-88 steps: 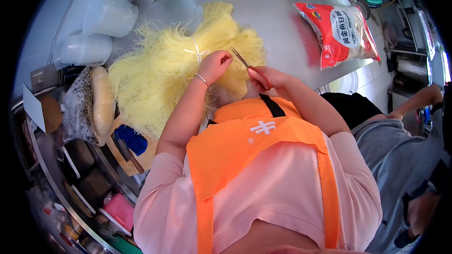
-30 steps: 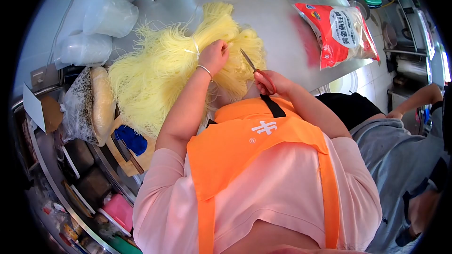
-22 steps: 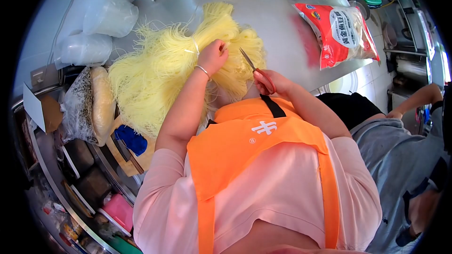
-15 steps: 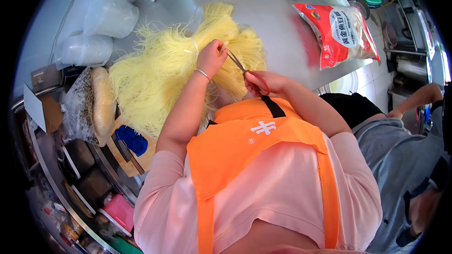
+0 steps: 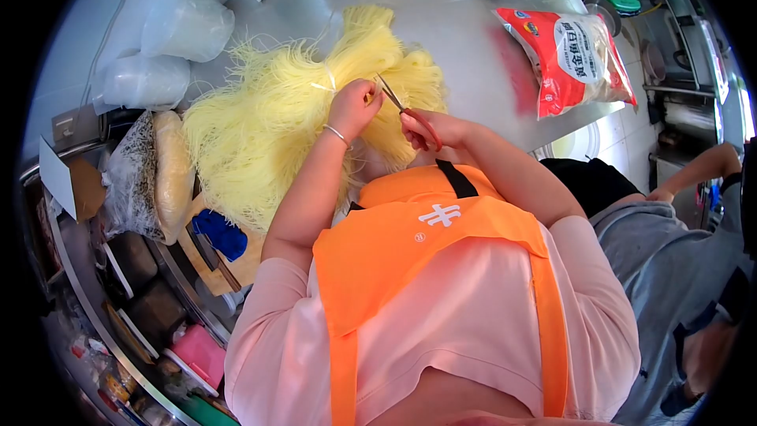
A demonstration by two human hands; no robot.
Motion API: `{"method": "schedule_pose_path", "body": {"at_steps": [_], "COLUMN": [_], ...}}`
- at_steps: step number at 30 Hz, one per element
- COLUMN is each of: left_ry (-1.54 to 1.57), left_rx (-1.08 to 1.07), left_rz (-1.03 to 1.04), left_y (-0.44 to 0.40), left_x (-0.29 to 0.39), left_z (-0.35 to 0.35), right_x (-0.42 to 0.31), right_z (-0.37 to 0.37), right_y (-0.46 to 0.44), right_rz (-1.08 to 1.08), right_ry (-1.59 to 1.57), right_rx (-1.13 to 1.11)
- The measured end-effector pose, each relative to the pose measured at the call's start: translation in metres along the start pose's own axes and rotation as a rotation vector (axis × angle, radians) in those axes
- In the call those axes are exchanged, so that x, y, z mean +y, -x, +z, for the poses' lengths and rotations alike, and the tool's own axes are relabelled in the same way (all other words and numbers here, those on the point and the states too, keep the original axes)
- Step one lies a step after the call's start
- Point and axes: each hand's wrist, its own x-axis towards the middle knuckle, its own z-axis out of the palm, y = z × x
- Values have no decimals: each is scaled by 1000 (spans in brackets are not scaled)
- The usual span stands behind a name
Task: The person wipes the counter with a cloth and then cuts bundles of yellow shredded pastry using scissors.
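A large heap of thin, pale yellow noodles lies on the metal table, gathered by a white tie. My left hand is closed at the front of the heap, beside the tie. Its fingertips pinch together, and what is between them is too small to make out. In my right hand are scissors with red handles. Their blades point up and left, with the tips close to my left fingers and slightly parted.
A red and white food bag lies on the metal table at right. Plastic-wrapped stacks stand at left, above bagged goods and a cutting board with a knife and blue cloth. Another person stands at right.
My left hand has dropped slightly and its fingers have curled in. My right hand has shifted a little up, turning the scissors so their blades point more steeply upward.
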Motion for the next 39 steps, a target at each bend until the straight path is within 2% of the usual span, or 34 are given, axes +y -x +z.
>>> {"method": "schedule_pose_path", "body": {"at_steps": [1,5,7,11,13,20,23,25,29,31,34,37,39], "left_ry": [-94,-76,21,54,141,148,90,131,59,47,-84,8,-14], "left_rx": [64,183,139,134,50,-16,-117,-54,-53,19,-32,-73,-70], "left_rz": [205,216,179,145,30,-12,-15,39,106,204,220,134,95], "left_y": [0,5,6,10,11,12,12,13,14,14,12,5,-2], "left_x": [-4,-4,-10,-15,-11,-9,-12,-9,-8,-7,0,8,3], "left_z": [1,6,9,10,4,-3,-4,-4,-6,-4,-9,-10,-4], "right_x": [-1,-2,-3,4,5,-14,-21,-15,-11,-2,9,5,17], "right_z": [0,-6,-8,-5,-3,5,10,14,15,12,3,-2,-13], "right_y": [-1,3,5,4,4,-1,-3,-7,3,6,14,37,43], "right_rz": [-6,-13,17,26,35,-15,-10,31,15,16,7,94,63], "right_ry": [12,0,10,-7,-9,-13,-29,-45,-35,-61,-158,-232,-171], "right_rx": [0,-20,-93,-64,-64,-67,-65,66,108,192,232,366,354]}}
